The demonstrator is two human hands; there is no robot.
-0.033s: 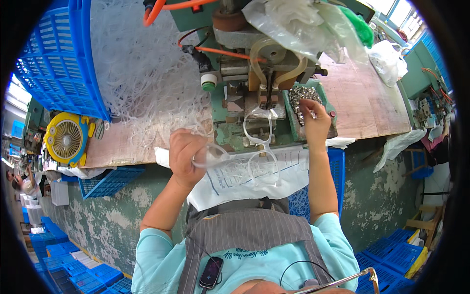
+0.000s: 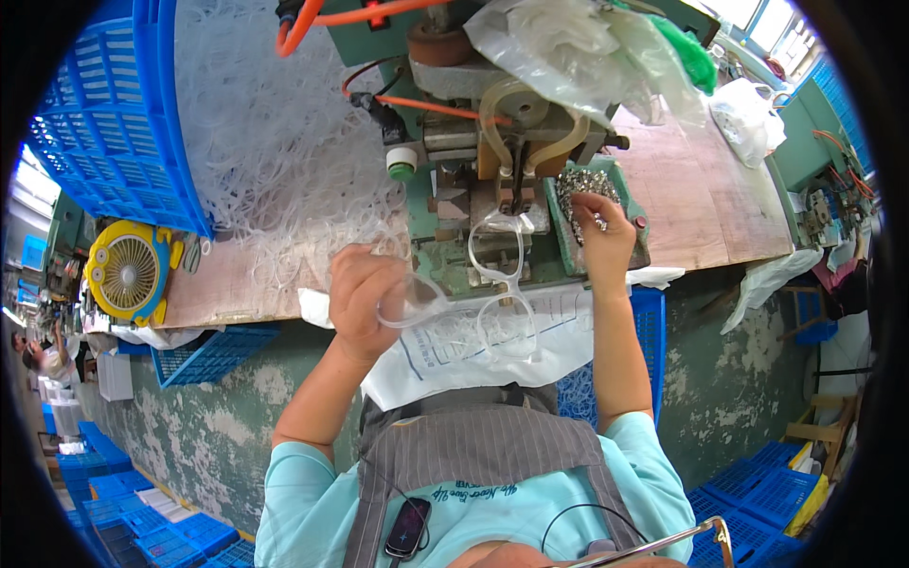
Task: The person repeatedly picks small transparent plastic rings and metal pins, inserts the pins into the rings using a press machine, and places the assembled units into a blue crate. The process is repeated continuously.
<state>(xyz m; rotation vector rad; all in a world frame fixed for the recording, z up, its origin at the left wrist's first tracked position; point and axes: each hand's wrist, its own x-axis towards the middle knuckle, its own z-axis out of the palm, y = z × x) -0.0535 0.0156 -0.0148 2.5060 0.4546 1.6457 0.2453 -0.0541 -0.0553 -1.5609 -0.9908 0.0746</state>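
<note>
My left hand [image 2: 365,298] is closed round a clear plastic eyeglass frame [image 2: 437,305], held out from the bench's front edge. A second clear eyeglass frame [image 2: 512,281] sits at the jaws of a bench press [image 2: 514,194], one rim under the tooling and the other hanging over the edge. At the right of the press, my right hand [image 2: 609,237] is over a green tray [image 2: 636,254] heaped with small shiny metal pieces [image 2: 579,185]. Its fingers are pinched, with a few of those bits showing between them. Their exact kind is too small to tell.
Clear plastic offcuts [image 2: 294,133] cover the left bench beside a tall blue crate [image 2: 123,123]. A yellow fan [image 2: 126,272] stands near the left edge. Plastic bags [image 2: 559,57] drape the machine. White sheeting [image 2: 407,369] hangs above my lap, holding scraps.
My left hand and its eyeglass frame have shifted slightly right. The right hand stays at the tray with its fingers moved a little; the whole view has shifted slightly.
</note>
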